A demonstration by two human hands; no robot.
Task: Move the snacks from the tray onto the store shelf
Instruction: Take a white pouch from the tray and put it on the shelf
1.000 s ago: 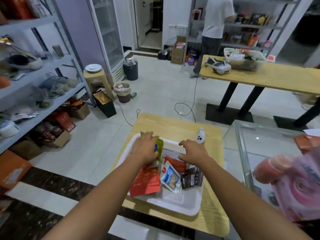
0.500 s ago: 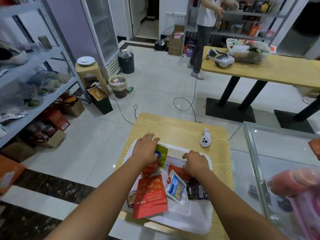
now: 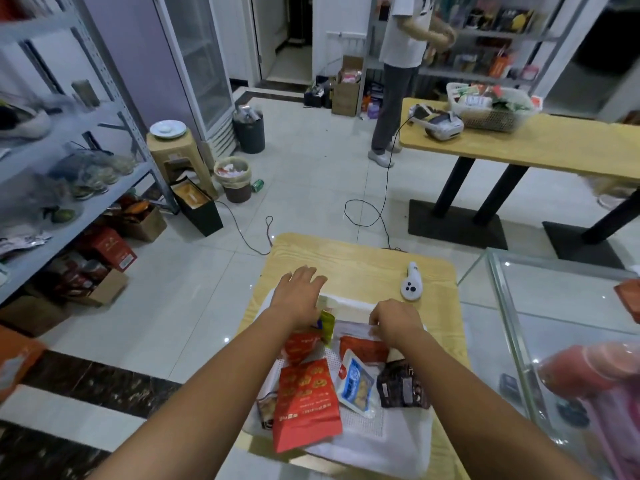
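Bearing a white tray (image 3: 398,448), the wooden table (image 3: 346,259) stands on pale tiles (image 3: 311,188).

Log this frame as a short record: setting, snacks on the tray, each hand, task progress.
Setting: white tray on a small wooden table
Snacks on tray: large red bag, blue-white packet, dark packet, yellow-green packet, others
Left hand: fingers spread, over the tray's far left edge
Right hand: fingers curled at the far rim; hold unclear
Progress: snacks still lie on the tray
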